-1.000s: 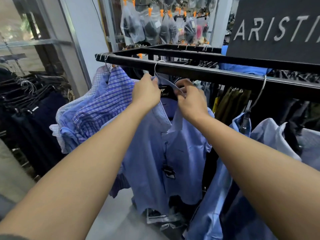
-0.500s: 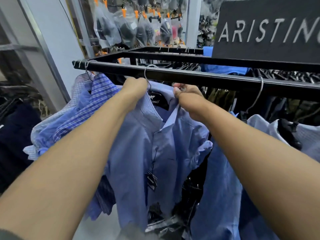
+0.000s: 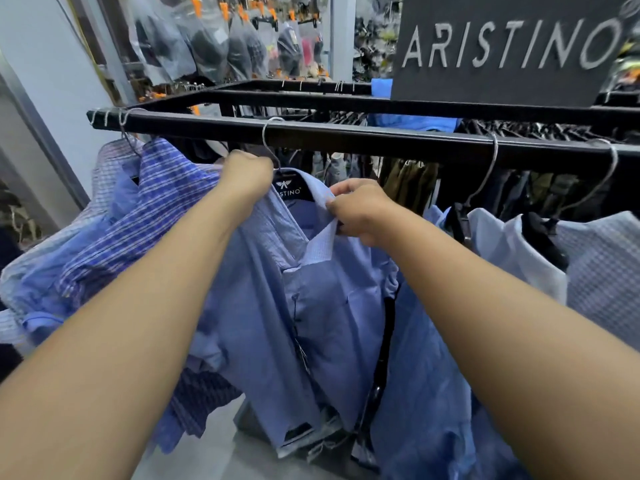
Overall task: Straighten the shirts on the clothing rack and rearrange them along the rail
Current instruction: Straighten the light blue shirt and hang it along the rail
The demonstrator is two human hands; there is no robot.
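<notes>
1. A black square-section metal rail (image 3: 381, 138) runs left to right along the front of the rack. A parallel black rear bar (image 3: 311, 98) sits behind it.
2. At the rail's left end, checked blue-and-white shirts (image 3: 162, 202) hang bunched together.
3. Mid-rail, a silver wire hook (image 3: 266, 133) carries a black hanger printed ARISTINO (image 3: 290, 192), which bears a light blue button-front shirt (image 3: 329, 306).
4. Further right, two more wire hooks (image 3: 493, 154) hold pale blue shirts (image 3: 512, 247).

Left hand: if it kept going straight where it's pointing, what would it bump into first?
Probably the hanger hook just past the left hand, then the black rail it hangs on; depth is unclear, so it might slip under.
</notes>
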